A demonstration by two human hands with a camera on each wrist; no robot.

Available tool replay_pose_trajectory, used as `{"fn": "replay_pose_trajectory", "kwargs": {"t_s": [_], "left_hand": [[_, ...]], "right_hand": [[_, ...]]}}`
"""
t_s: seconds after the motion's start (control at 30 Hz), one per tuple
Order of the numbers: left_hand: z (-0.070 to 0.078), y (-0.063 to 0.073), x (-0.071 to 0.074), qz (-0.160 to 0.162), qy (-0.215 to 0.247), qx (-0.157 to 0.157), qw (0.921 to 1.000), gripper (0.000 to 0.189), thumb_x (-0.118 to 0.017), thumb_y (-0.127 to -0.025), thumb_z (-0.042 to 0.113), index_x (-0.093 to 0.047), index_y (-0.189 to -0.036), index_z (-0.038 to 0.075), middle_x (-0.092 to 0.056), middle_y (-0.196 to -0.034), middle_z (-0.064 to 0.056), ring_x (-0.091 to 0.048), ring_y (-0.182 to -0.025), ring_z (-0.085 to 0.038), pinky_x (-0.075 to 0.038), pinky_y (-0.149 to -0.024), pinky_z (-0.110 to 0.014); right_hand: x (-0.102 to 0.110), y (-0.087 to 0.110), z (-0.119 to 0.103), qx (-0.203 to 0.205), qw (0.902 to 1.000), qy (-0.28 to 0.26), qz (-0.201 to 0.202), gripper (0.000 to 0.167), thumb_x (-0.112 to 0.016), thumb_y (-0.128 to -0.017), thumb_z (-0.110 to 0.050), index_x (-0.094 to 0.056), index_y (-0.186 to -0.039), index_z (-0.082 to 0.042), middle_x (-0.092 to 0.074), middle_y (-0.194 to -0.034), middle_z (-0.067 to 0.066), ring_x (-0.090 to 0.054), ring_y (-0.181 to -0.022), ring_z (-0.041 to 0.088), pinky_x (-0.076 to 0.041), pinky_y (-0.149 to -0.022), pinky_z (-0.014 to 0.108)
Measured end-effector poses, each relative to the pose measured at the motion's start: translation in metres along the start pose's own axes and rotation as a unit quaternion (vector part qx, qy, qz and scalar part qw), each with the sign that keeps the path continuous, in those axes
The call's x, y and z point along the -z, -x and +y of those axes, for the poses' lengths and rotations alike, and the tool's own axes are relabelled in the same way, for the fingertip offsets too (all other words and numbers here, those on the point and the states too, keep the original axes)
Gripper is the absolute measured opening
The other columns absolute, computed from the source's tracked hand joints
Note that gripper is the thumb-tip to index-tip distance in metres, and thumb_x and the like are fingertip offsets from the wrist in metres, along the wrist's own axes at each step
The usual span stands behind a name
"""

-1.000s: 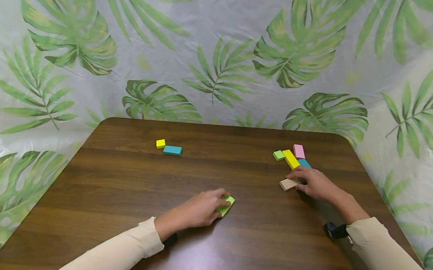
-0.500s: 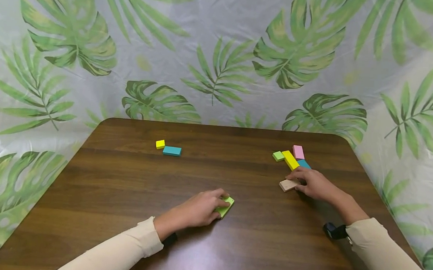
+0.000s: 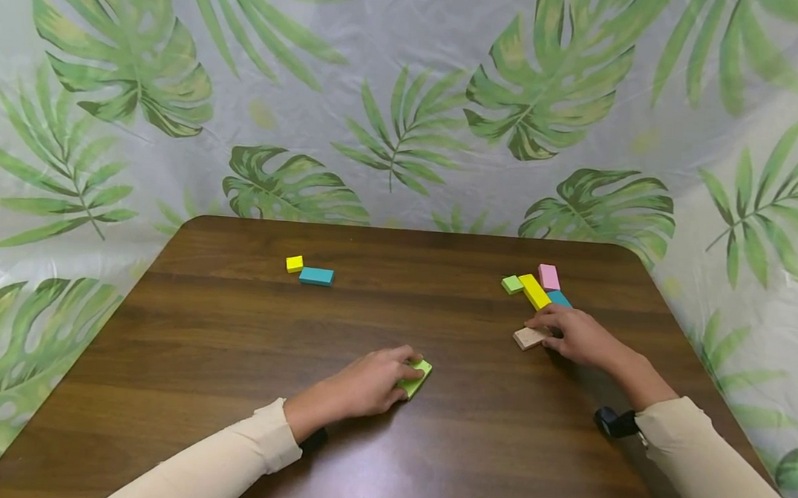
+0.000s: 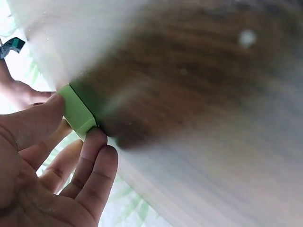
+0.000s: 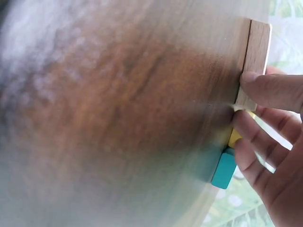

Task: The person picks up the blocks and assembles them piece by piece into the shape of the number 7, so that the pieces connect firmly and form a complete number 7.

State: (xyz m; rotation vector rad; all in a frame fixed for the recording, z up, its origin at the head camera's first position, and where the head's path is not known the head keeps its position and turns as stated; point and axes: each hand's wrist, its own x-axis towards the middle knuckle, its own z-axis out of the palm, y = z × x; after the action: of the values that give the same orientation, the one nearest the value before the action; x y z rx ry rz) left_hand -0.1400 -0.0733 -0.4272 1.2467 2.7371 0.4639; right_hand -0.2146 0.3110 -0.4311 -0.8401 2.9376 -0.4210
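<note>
Near the middle of the table, my left hand (image 3: 376, 383) pinches a light green block (image 3: 418, 380) that lies flat on the wood. The left wrist view shows the thumb on one side of that green block (image 4: 77, 112) and fingertips at its end. Over on the right, my right hand (image 3: 579, 336) grips a plain wooden block (image 3: 529, 338) between thumb and fingers. In the right wrist view this wooden block (image 5: 257, 52) rests on the table, with a teal block (image 5: 224, 170) close to the lower fingers. My right hand partly covers the wooden block.
Beyond the right hand lie a yellow block (image 3: 534, 291), a small green block (image 3: 512, 284), a pink block (image 3: 548, 277) and a blue block (image 3: 559, 298). At the back left are a small yellow block (image 3: 294, 264) and a blue block (image 3: 316, 276). A leaf-print cloth (image 3: 412, 93) hangs behind the table (image 3: 234, 346).
</note>
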Motion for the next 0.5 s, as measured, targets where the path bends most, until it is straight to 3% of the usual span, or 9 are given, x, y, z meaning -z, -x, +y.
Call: {"fn": "replay_pose_trajectory", "kwargs": {"t_s": [0.5], "left_hand": [[-0.003,-0.001,-0.001,0.004,0.005,-0.002,1.0000,0.036,-0.070,-0.092,0.019,-0.069,-0.126,0.010,-0.061,-0.134,-0.006,-0.066,-0.113,-0.021,-0.056,-0.092,-0.037]], "right_hand": [[0.000,-0.012,-0.006,0.042,0.9990,0.007,0.008,0.033,-0.074,-0.083,0.000,-0.074,-0.115,-0.006,-0.069,-0.109,0.010,-0.065,-0.098,0.028,-0.054,-0.084,0.049]]}}
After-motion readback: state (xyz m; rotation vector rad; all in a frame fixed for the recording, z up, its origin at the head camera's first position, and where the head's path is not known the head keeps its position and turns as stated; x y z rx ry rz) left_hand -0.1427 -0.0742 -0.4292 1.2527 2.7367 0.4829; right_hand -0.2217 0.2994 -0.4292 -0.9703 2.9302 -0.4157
